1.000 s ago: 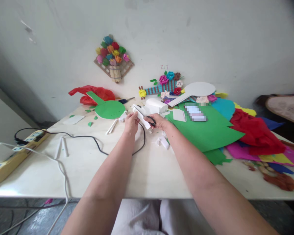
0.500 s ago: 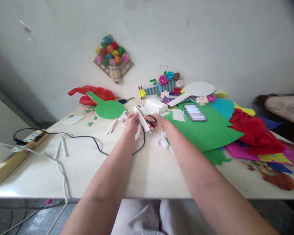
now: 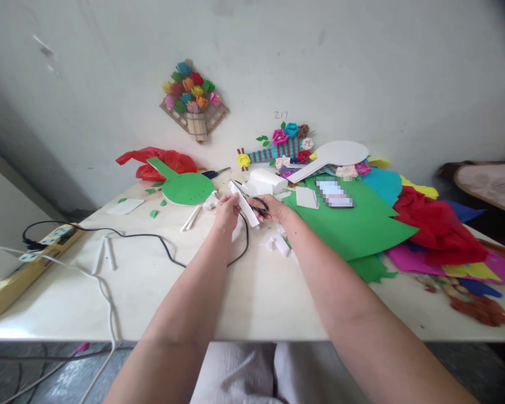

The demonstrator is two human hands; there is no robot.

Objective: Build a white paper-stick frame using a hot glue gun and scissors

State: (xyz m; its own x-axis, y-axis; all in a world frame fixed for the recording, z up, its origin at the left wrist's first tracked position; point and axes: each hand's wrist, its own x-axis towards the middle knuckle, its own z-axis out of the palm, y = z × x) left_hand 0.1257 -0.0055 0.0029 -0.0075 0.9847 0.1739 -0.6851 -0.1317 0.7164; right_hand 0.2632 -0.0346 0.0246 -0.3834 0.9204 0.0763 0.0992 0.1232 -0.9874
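Note:
My left hand (image 3: 228,210) pinches a narrow strip of white paper (image 3: 248,212) above the middle of the table. In my right hand (image 3: 274,209) is a pair of black-handled scissors (image 3: 260,206), its blades lying along the strip. Whether the blades are apart is hard to make out. A roll of white paper (image 3: 267,181) lies just behind my hands. Curled white scraps (image 3: 280,244) rest below my right wrist. To the left of my left hand are two white sticks (image 3: 191,217) and a green paddle-shaped piece (image 3: 188,188).
Green sheets (image 3: 345,230) spread on the right, with a phone (image 3: 335,193) on top. Red crepe paper (image 3: 440,227) is heaped farther right. A black cord (image 3: 164,241) runs from the power strip (image 3: 46,258) toward my hands. A white paddle shape (image 3: 340,154) leans at the back.
Almost nothing differs. Both hands keep their places with the strip and the scissors; the view has shifted very slightly.

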